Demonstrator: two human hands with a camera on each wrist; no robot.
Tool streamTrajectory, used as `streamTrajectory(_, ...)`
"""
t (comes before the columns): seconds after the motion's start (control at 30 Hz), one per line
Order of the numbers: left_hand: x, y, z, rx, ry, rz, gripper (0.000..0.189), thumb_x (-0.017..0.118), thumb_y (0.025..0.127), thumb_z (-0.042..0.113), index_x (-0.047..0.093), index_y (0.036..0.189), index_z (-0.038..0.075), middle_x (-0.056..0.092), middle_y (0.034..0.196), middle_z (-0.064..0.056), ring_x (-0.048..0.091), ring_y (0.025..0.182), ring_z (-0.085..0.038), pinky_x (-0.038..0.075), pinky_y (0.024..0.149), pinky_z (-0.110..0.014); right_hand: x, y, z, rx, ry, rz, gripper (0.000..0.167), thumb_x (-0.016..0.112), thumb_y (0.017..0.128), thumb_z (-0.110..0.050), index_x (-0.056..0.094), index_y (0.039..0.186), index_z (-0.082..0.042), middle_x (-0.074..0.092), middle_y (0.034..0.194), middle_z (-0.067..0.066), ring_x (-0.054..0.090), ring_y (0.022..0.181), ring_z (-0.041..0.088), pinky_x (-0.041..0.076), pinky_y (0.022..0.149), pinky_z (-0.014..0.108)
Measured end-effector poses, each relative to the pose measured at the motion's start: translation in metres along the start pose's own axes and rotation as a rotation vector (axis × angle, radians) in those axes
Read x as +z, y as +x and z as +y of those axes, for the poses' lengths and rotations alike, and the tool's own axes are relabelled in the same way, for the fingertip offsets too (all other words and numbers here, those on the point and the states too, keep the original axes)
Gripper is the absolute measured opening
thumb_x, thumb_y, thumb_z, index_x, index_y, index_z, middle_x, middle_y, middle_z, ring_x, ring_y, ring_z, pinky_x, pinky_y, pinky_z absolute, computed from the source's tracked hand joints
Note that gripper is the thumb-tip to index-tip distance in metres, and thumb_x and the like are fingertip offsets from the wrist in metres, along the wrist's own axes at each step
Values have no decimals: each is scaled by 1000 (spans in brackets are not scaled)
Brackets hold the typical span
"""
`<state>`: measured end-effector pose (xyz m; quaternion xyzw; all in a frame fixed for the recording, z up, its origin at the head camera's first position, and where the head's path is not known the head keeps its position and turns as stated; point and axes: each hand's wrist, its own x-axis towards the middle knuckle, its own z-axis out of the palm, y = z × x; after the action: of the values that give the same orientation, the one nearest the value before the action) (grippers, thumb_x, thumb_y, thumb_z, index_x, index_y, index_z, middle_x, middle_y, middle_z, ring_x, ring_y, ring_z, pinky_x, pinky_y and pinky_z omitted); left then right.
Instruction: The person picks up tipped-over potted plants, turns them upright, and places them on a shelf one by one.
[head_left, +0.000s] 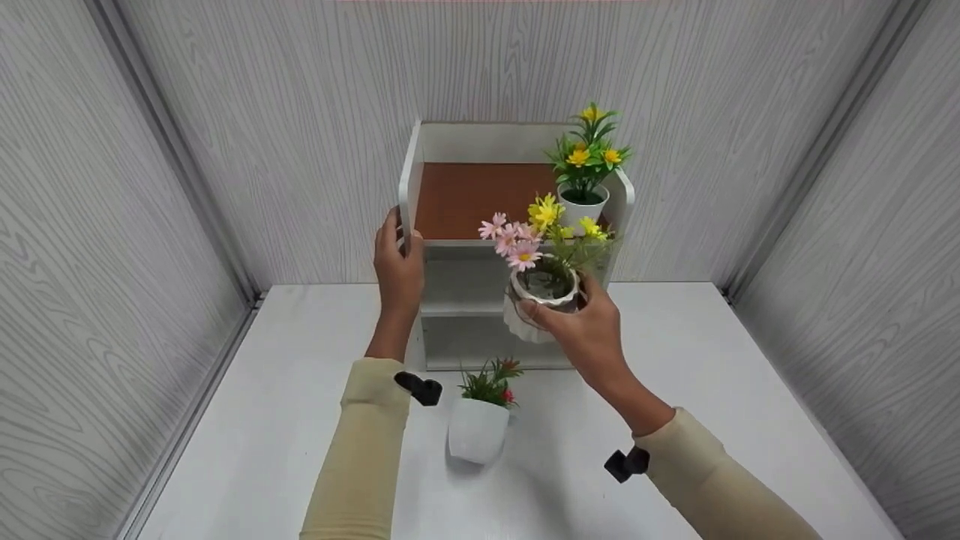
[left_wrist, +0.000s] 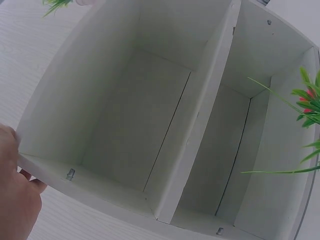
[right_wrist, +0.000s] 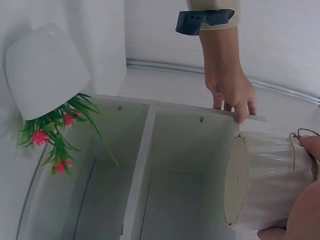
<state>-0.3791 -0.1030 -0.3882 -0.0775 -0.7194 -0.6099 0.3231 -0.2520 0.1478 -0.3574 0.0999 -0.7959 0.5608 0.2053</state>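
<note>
My right hand (head_left: 592,330) grips a ribbed white flowerpot (head_left: 529,324) by its upper part, thumb toward me. Pink and yellow daisy-like flowers (head_left: 523,251) rise from it. In the right wrist view the pot (right_wrist: 265,175) shows its flat base and a twine bow. It is held up in front of a small white shelf unit (head_left: 463,307). At the unit's left side panel, my left hand (head_left: 400,262) holds the front edge between thumb and fingers. A white pot with yellow flowers (head_left: 583,201) stands on the brown top at the right.
A white pot (head_left: 478,431) with green leaves and red flowers is on the white table (head_left: 322,420) before the unit. Two open compartments (left_wrist: 135,115) lie below the top. Wood-patterned walls (head_left: 300,90) enclose the back and both sides.
</note>
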Motion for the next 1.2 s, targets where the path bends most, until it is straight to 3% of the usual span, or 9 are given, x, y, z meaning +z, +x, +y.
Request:
streamTrajectory(0.43, -1, 0, -3, 9, -16, 9, 54, 48, 106, 28, 35, 156, 14, 46, 147, -8, 49, 135, -23, 44, 111, -41, 21, 42, -26, -51, 16, 19, 87, 89, 75, -42, 49, 144, -9, 59, 131, 9, 60, 119, 20, 55, 92, 37)
streamTrajectory(0.8, -5, -1, -2, -40, -13, 17, 53, 48, 105, 29, 36, 156, 19, 47, 147, -5, 48, 136, -24, 46, 110, -44, 41, 74, -39, -124, 66, 57, 75, 91, 75, -32, 55, 135, -5, 62, 126, 9, 61, 115, 19, 54, 95, 35)
streamTrajectory(1.2, -3, -2, -1, -50, -20, 3, 55, 48, 106, 27, 33, 158, 17, 45, 148, -6, 46, 137, -24, 43, 112, -44, 50, 105, -29, -42, 7, 62, 78, 90, 75, -36, 53, 138, -9, 60, 130, 9, 61, 118, 19, 54, 97, 34)
